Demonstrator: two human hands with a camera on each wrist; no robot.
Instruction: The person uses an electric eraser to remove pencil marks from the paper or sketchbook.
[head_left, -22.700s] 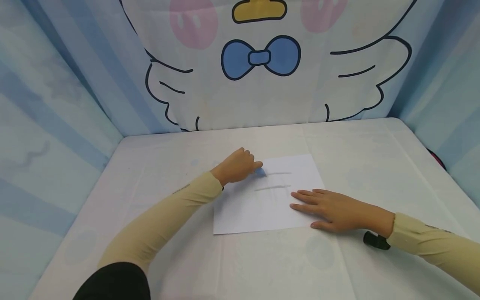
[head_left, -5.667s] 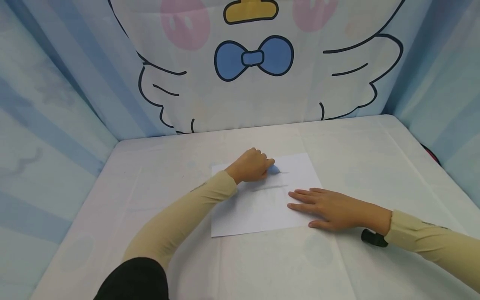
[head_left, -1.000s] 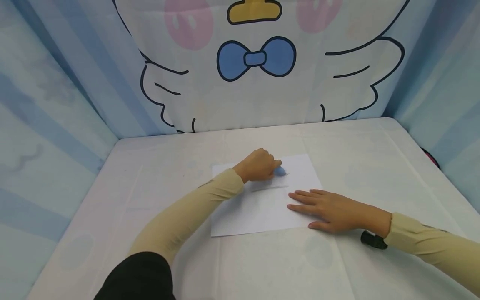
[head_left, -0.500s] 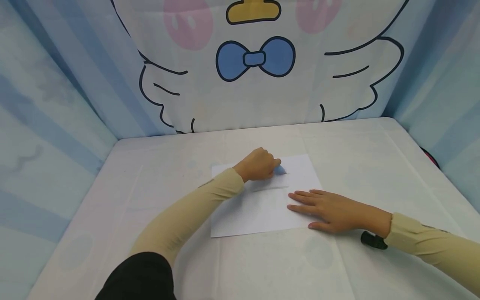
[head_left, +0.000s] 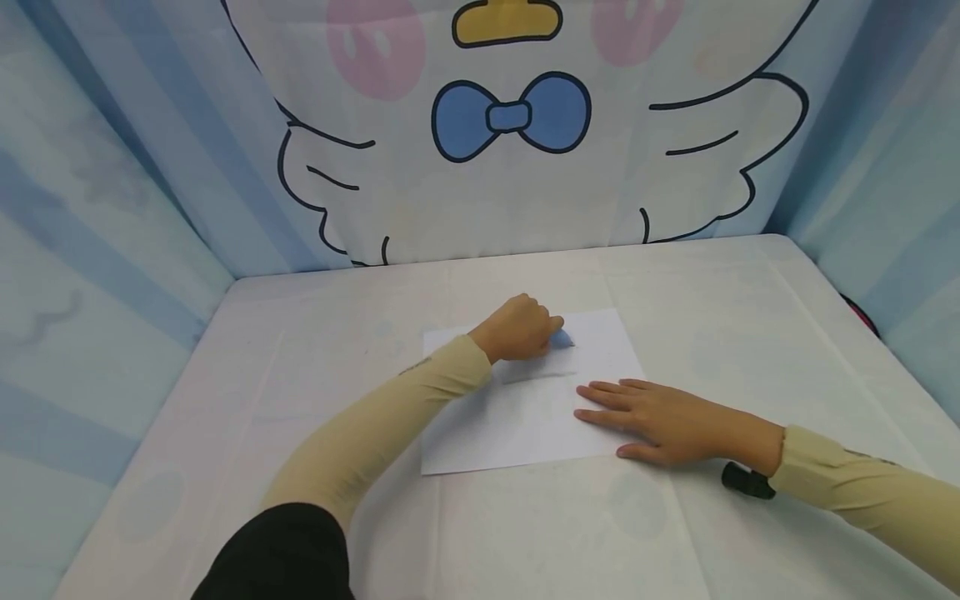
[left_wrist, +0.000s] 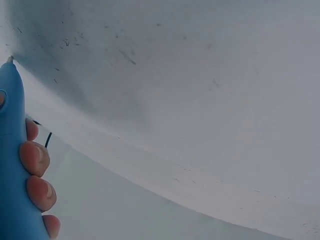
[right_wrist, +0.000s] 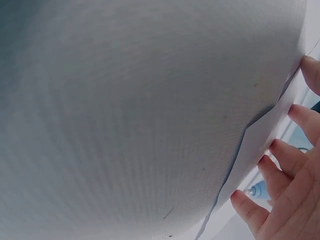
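In the head view my left hand (head_left: pixel 520 327) grips a blue pen-shaped electric eraser (head_left: pixel 562 339) over the upper part of a white sheet of paper (head_left: pixel 487 433). Its small pale tip (left_wrist: pixel 11 59) meets the paper in the left wrist view, with dark crumbs scattered around. My curled fingers (left_wrist: pixel 35 159) wrap the eraser's body, which has a button on its side. A single grey line (head_left: pixel 538 377) runs across the paper below that hand. My right hand (head_left: pixel 671 421) rests flat on the sheet's right edge, fingers spread.
A pale cloth-covered table (head_left: pixel 720 333) surrounds the paper. Behind it hangs a curtain (head_left: pixel 510 200) printed with a blue bow tie, and striped curtains flank both sides. A black band (head_left: pixel 747 481) sits at my right wrist.
Since the earliest frame my left hand has shifted right with the electric eraser, and the upper grey line no longer shows. Over the last second it barely moves. My right hand stays put.
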